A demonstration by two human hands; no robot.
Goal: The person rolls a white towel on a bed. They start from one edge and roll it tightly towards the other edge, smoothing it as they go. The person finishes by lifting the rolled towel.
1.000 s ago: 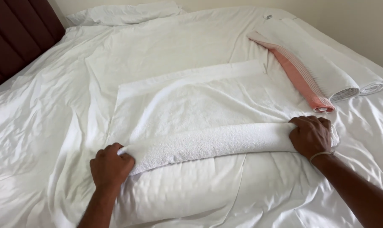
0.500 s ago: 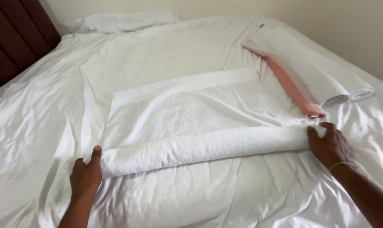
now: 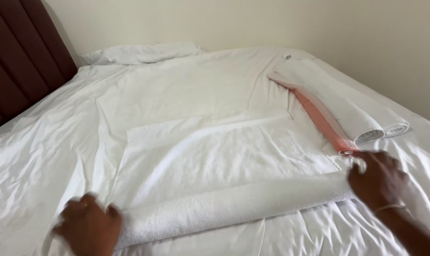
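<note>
A white towel (image 3: pixel 224 156) lies spread on the bed, its near edge rolled into a long tube (image 3: pixel 234 206) that runs left to right. My left hand (image 3: pixel 89 230) presses on the roll's left end, blurred by motion. My right hand (image 3: pixel 378 180) rests on the roll's right end, fingers spread over it. The flat part of the towel reaches away from the roll toward the far side of the bed.
A rolled white towel (image 3: pixel 348 111) and a narrow pink rolled cloth (image 3: pixel 322 118) lie at the right side of the bed. A white pillow (image 3: pixel 144 52) sits at the head, next to a dark red padded headboard (image 3: pixel 20 61). A beige wall stands behind.
Both hands have slid outward to the ends of the roll, and the roll is thicker. The camera has tilted up, showing more of the bed and wall.
</note>
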